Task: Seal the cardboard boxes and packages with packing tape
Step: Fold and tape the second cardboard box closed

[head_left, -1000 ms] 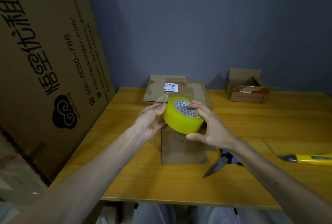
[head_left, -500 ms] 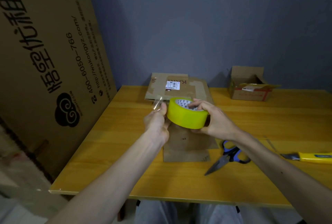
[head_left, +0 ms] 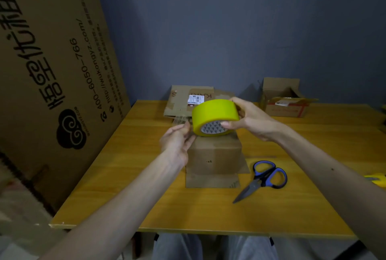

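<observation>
Currently the right hand (head_left: 250, 122) grips the tape roll (head_left: 215, 113) directly above the small box (head_left: 215, 155). The left hand (head_left: 177, 142), just beside it, pinches the free tape end (head_left: 180, 118). Risk: a slack strip may fold and stick to itself.

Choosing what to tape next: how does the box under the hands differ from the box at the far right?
The near box has its top closed; the far box stands with flaps open. The near box looks plain; the far box carries red tape and a white label. Both are brown cardboard.
</observation>
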